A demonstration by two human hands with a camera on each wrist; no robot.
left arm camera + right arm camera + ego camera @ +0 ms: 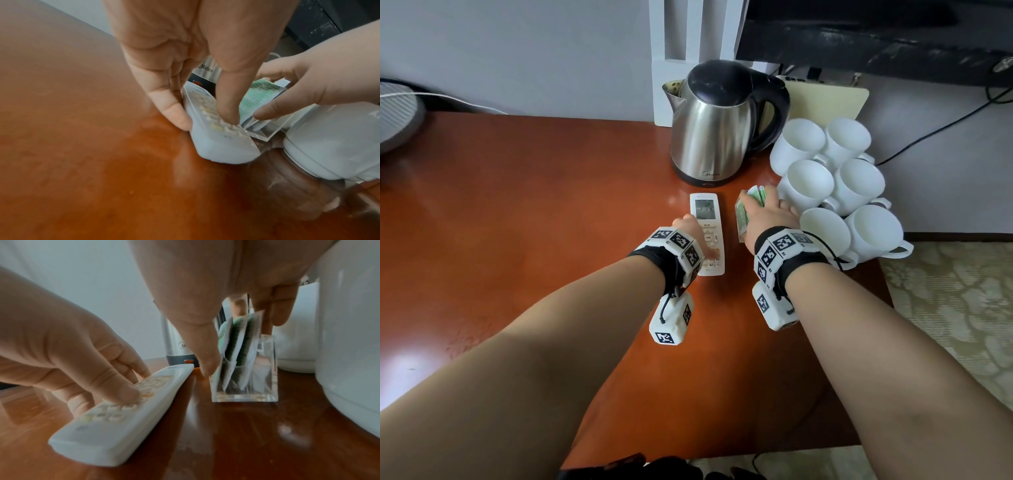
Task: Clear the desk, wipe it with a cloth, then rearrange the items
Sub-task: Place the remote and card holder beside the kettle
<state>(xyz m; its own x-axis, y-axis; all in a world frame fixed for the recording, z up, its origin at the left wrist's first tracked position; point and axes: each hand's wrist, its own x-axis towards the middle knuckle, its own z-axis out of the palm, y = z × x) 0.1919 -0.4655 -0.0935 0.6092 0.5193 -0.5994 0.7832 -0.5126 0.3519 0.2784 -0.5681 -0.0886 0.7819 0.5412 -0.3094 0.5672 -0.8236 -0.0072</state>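
Note:
A white remote (pixel 705 219) lies on the red-brown desk (pixel 517 205) in front of the steel kettle (pixel 715 130). My left hand (pixel 688 228) grips its near half, thumb on the buttons and fingers along its left edge; the remote (pixel 218 142) shows this closely. Right of it stands a clear acrylic holder (pixel 742 219) with green tea sachets. My right hand (pixel 767 216) holds that holder (pixel 244 386) from above, thumb on its left wall and fingers down its right side. Several white mugs (pixel 835 192) stand upside down right next to it.
The mugs crowd the desk's right edge, with patterned carpet (pixel 955 308) beyond. A pale board (pixel 832 99) leans behind them, under a dark screen (pixel 876 31) with cables. A fan (pixel 397 113) stands at the far left. The desk's left half is bare wood.

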